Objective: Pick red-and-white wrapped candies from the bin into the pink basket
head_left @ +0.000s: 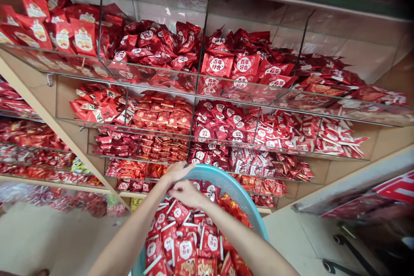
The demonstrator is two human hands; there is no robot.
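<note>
My left hand (pixel 177 172) is at the far left rim of a turquoise plastic basket (pixel 247 207), its fingers closed over the edge. Just below it, my right hand (pixel 186 192) is above the basket's contents, fingers curled in; what they hold, if anything, is hidden. Red and white snack packets (pixel 186 248) fill most of the basket. Orange-red packets (pixel 231 207) lie along its right side. My forearms cover part of the load and the left rim.
Tiered glass shelves (pixel 226 138) with thin dividers stand right before the basket, stocked with red packets (pixel 215 64) in compartments. A wooden side panel (pixel 64 129) splits off another rack at left. Plastic bags (pixel 64 200) lie below that rack. Black chair legs (pixel 349 246) stand at right.
</note>
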